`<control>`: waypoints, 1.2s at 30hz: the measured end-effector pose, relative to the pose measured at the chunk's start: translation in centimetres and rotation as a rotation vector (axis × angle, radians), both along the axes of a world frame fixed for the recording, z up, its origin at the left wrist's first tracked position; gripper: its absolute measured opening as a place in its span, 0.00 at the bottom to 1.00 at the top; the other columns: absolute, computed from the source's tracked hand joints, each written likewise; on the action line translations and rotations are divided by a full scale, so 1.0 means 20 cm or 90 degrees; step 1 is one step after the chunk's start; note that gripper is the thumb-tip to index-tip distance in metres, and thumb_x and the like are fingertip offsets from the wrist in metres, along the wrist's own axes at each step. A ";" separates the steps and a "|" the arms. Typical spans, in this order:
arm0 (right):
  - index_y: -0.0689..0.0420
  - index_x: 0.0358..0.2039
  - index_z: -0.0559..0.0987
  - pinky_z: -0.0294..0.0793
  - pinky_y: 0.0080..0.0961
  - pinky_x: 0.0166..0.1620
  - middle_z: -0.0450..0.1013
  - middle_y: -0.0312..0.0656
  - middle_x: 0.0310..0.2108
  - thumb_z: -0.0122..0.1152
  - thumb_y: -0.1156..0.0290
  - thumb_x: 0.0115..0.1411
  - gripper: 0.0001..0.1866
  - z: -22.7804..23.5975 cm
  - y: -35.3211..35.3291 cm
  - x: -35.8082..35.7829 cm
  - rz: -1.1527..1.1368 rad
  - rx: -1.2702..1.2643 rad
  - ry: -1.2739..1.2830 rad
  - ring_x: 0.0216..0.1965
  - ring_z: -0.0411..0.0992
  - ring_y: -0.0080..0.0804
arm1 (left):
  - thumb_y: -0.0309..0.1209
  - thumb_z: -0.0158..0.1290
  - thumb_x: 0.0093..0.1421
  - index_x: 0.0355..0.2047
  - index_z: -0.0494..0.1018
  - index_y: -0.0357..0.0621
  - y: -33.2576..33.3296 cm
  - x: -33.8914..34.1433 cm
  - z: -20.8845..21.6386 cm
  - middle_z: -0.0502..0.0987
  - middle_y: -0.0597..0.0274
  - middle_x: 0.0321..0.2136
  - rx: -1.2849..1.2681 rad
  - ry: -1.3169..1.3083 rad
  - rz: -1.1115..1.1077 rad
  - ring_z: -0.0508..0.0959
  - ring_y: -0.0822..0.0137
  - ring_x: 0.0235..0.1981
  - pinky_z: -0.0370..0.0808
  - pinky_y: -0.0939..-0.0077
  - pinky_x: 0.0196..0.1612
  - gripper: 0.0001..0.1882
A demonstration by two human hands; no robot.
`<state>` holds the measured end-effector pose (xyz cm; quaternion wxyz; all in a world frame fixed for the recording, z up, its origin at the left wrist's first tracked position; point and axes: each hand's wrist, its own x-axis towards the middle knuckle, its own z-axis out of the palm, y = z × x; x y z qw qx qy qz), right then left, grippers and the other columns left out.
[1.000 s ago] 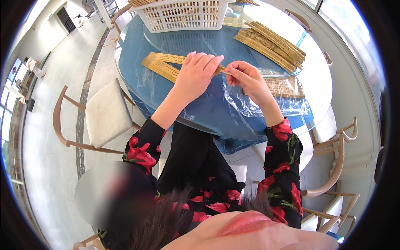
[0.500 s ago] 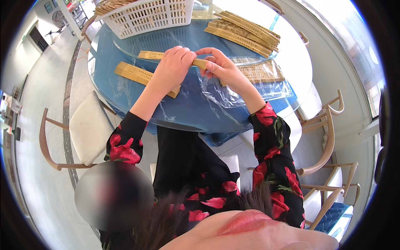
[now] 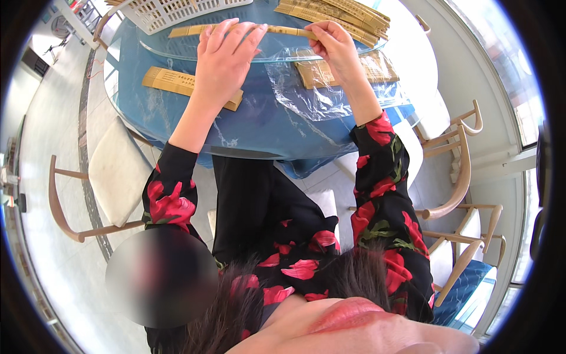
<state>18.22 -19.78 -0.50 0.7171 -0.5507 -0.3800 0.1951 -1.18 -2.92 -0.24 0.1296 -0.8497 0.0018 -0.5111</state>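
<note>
A long, narrow tan paper sleeve (image 3: 287,30) with print on it stretches sideways between my hands, near the far side of the glass turntable. My left hand (image 3: 229,59) lies across its left-middle part, fingers curving over it and slightly spread, and the fingers cover that stretch of it. At its right end, my right hand (image 3: 335,50) pinches the sleeve between thumb and fingers. Nearer to me, below my left hand, a small flat stack of similar sleeves (image 3: 168,79) lies slanted on the blue tabletop, partly behind my left wrist.
A white perforated plastic basket (image 3: 177,15) stands far left. Fanned bundles of tan sleeves (image 3: 336,17) lie at the far right. Beside my right wrist, a packed stack of sleeves (image 3: 377,68) sits in clear plastic wrap (image 3: 295,88). Wooden chairs (image 3: 115,171) flank the round table.
Both hands have moved farther away and apart. The left hand has loosened from a closed grip and its fingers are straighter; more of the sleeve now shows between the hands.
</note>
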 end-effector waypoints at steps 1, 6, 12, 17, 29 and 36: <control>0.61 0.44 0.80 0.70 0.14 0.33 0.75 0.34 0.29 0.57 0.70 0.72 0.09 0.02 -0.02 0.05 -0.059 0.032 0.003 0.28 0.70 0.16 | 0.30 0.63 0.59 0.55 0.77 0.54 0.02 0.00 0.00 0.78 0.72 0.50 -0.009 -0.012 -0.009 0.74 0.64 0.56 0.69 0.65 0.60 0.23; 0.62 0.43 0.81 0.73 0.15 0.34 0.76 0.35 0.27 0.58 0.71 0.72 0.08 0.04 -0.15 0.38 -0.342 -0.003 -0.062 0.30 0.71 0.17 | 0.28 0.63 0.58 0.51 0.78 0.54 0.11 0.01 -0.02 0.77 0.72 0.47 -0.042 -0.048 -0.072 0.73 0.63 0.54 0.69 0.64 0.57 0.19; 0.70 0.56 0.68 0.83 0.25 0.43 0.76 0.59 0.44 0.52 0.78 0.72 0.15 -0.07 -0.23 0.64 -0.400 0.156 0.200 0.42 0.80 0.42 | 0.27 0.61 0.60 0.46 0.79 0.48 0.07 0.01 0.02 0.79 0.67 0.45 -0.064 -0.033 -0.090 0.76 0.59 0.50 0.73 0.64 0.54 0.13; 0.64 0.54 0.70 0.79 0.22 0.41 0.79 0.48 0.42 0.54 0.77 0.69 0.14 -0.02 -0.18 0.53 -0.456 0.048 0.099 0.39 0.79 0.31 | 0.30 0.59 0.62 0.42 0.79 0.43 0.14 -0.14 0.01 0.79 0.60 0.40 -0.123 0.050 -0.079 0.78 0.58 0.43 0.75 0.65 0.49 0.09; 0.57 0.51 0.81 0.72 0.16 0.40 0.79 0.34 0.37 0.57 0.63 0.73 0.14 -0.02 -0.14 0.33 -0.152 -0.054 -0.241 0.36 0.73 0.17 | 0.25 0.64 0.57 0.43 0.83 0.45 0.25 -0.44 -0.16 0.76 0.71 0.41 -0.569 0.296 -0.171 0.75 0.77 0.34 0.72 0.83 0.40 0.12; 0.60 0.46 0.83 0.74 0.18 0.39 0.78 0.33 0.31 0.59 0.68 0.71 0.10 0.01 -0.06 0.19 -0.022 -0.113 -0.334 0.32 0.73 0.19 | 0.26 0.66 0.57 0.40 0.84 0.45 0.26 -0.44 -0.17 0.79 0.69 0.39 -0.598 0.284 -0.166 0.78 0.72 0.33 0.75 0.79 0.38 0.09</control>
